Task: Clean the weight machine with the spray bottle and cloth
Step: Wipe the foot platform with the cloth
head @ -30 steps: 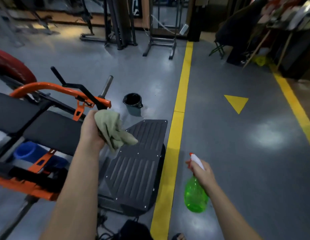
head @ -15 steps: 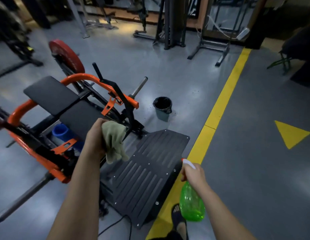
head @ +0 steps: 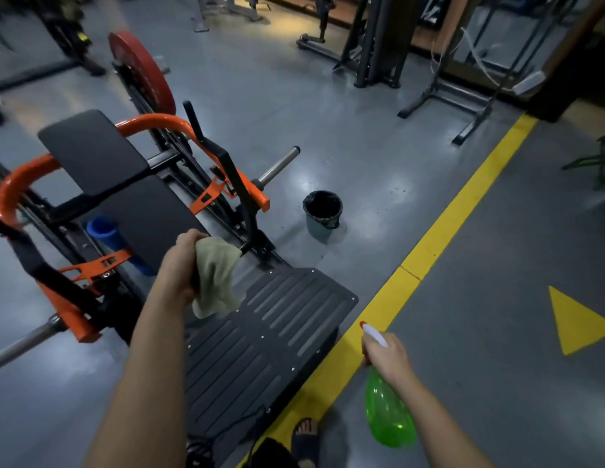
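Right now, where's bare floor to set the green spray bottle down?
Bare grey floor lies right of the yellow floor stripe, short of the yellow triangle, and between black-lined bucket and stripe. The orange-and-black weight machine crowds the left.

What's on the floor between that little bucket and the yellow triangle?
Between the bucket and the triangle, only a painted yellow line crosses the grey floor, in the head view.

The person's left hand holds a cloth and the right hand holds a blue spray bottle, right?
Not quite. The spray bottle in the right hand is green, not blue, with a white and red top; the head view shows it. The left hand does hold the cloth.
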A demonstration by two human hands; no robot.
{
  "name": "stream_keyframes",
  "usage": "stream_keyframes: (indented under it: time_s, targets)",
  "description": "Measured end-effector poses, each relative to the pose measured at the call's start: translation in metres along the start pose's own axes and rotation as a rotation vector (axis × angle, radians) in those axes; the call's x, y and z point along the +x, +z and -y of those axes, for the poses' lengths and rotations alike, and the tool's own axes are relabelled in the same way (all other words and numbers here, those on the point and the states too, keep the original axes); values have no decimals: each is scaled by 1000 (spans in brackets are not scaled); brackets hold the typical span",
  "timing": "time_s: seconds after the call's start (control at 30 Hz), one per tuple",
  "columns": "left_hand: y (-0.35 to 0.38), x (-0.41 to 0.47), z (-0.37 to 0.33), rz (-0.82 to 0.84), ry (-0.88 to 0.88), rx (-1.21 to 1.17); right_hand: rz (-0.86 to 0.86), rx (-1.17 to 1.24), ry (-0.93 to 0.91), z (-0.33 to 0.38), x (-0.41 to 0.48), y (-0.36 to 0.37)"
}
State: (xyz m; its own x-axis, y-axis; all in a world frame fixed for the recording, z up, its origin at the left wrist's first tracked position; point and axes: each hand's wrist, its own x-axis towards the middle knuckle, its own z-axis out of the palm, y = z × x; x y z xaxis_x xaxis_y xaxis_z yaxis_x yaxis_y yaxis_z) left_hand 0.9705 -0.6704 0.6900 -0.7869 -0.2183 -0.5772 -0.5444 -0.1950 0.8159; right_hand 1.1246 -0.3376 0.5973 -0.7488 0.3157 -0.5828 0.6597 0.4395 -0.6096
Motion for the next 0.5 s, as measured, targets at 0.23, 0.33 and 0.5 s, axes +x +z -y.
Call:
stream_keyframes:
  time_s: [0.23, 0.33, 0.5]
  targets:
    - [10, -3, -13, -165, 86, 91, 135, -108, -53, 3, 53, -6]
    - [1, 0, -3, -248, 111, 212, 223, -172, -156, 3, 80, -5]
    - [11, -35, 33, -368, 38, 148, 381, -297, -329, 18, 99, -27]
